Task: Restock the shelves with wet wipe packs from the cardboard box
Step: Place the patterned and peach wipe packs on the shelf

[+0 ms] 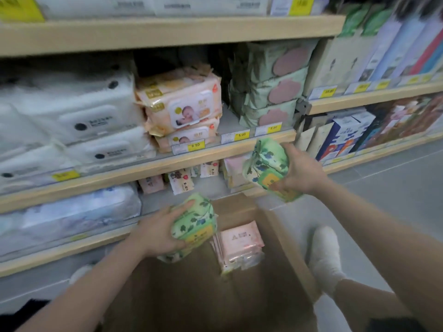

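Observation:
An open cardboard box stands on the floor in front of the shelves. My left hand grips a green floral wet wipe pack above the box's far left corner. My right hand holds a second green floral pack raised in front of the middle shelf edge. Pink wipe packs lie inside the box against its right wall.
The middle shelf holds white packs, peach baby wipe packs and green packs with pink lids, with a bare gap between the last two. Small packs stand on the lower shelf. My socked foot rests right of the box.

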